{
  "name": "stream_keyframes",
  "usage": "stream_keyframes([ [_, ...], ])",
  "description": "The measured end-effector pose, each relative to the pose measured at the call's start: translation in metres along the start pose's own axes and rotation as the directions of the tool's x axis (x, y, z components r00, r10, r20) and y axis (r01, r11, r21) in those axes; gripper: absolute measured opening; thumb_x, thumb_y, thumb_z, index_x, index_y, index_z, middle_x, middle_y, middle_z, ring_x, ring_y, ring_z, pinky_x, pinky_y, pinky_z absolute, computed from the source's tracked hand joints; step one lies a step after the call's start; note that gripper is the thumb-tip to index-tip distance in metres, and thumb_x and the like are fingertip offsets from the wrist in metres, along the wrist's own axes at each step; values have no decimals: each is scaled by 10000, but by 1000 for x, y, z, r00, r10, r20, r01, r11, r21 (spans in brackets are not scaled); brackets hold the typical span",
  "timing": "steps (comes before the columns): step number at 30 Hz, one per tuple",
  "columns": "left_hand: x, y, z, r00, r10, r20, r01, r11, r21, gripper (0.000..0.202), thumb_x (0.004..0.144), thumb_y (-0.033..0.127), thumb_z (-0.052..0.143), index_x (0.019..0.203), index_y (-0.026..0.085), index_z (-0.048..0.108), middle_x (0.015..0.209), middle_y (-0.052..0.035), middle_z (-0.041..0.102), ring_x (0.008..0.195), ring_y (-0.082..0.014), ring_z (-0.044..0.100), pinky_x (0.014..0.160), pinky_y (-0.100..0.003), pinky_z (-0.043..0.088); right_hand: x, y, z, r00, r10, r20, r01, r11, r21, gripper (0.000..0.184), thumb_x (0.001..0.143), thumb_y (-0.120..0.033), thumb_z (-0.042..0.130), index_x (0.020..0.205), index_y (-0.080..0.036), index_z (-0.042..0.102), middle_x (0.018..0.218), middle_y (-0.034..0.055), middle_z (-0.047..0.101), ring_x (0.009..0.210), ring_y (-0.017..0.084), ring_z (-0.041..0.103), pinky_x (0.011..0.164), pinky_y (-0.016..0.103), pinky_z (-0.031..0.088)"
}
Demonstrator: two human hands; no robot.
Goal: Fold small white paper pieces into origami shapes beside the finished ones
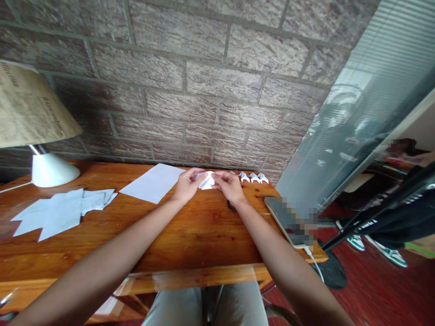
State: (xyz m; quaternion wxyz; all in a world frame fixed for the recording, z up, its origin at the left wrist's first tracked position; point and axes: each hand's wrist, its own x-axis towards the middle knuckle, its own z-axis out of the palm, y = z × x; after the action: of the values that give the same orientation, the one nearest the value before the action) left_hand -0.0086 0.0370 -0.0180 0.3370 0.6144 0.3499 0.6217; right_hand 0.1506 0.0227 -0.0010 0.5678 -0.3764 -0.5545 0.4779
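Between my two hands is a small piece of folded white paper, held just above the wooden table near the wall. My left hand pinches its left side with thumb and fingers. On the right side, my right hand grips the paper the same way. A flat white sheet lies just left of my left hand. To the right of my right hand, several small folded paper pieces stand in a row by the wall, one partly hidden behind the hand.
Several cut paper sheets lie at the left, by a lamp. A phone or tablet with a white cable rests at the table's right edge. A brick wall bounds the back. Another person's legs show at the right.
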Motion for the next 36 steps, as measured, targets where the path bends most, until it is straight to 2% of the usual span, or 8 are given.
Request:
stream_keyframes([
  [7,0,5,4,999,22,28,-19,996,-89,335,731,438,710,915,159,695,929,-74,744,833,-203,677,763,-318,518,1,-2,-1,999,-28,-20,26,998,-49,363,644,-510,769,804,-186,733,814,28,717,701,147,633,672,307,584],
  [14,0,5,3,999,30,-21,-31,999,-25,315,750,439,689,897,161,697,833,-50,738,734,-173,655,673,-280,498,-2,-8,1,999,-36,27,38,997,-74,386,617,-502,791,823,-182,731,789,25,712,669,139,617,603,275,573],
  [23,0,9,2,999,48,17,-48,999,18,350,768,477,663,923,164,683,877,-61,729,801,-183,649,721,-290,500,-2,-4,1,999,-17,30,19,998,-63,383,633,-500,778,844,-184,728,820,29,718,701,155,634,633,297,566],
  [28,-1,15,2,991,-12,132,24,996,-86,449,709,477,727,1033,173,666,976,-76,717,907,-208,652,793,-306,500,2,-5,-3,1000,-12,-4,12,999,-32,388,612,-497,789,822,-179,714,758,18,700,664,138,606,601,259,547],
  [31,0,18,-1,972,-69,224,109,979,-172,523,720,549,696,1088,179,661,1056,-96,699,977,-231,642,812,-321,505,5,-5,-6,1000,-16,-11,15,999,-32,369,630,-488,778,821,-181,704,741,18,692,655,136,603,593,255,535],
  [34,5,17,-4,945,-201,259,271,924,-271,616,788,707,490,995,163,692,1026,-118,704,946,-242,654,770,-341,520,6,-4,-8,999,-44,0,44,997,-68,338,655,-476,762,816,-184,704,729,19,691,624,137,594,578,267,520],
  [36,7,14,-7,933,-269,239,327,911,-250,642,780,735,464,903,152,702,919,-112,717,861,-228,663,728,-332,518,5,-4,-9,997,-64,33,67,992,-110,320,672,-469,748,815,-185,710,732,23,695,620,143,597,568,271,510],
])
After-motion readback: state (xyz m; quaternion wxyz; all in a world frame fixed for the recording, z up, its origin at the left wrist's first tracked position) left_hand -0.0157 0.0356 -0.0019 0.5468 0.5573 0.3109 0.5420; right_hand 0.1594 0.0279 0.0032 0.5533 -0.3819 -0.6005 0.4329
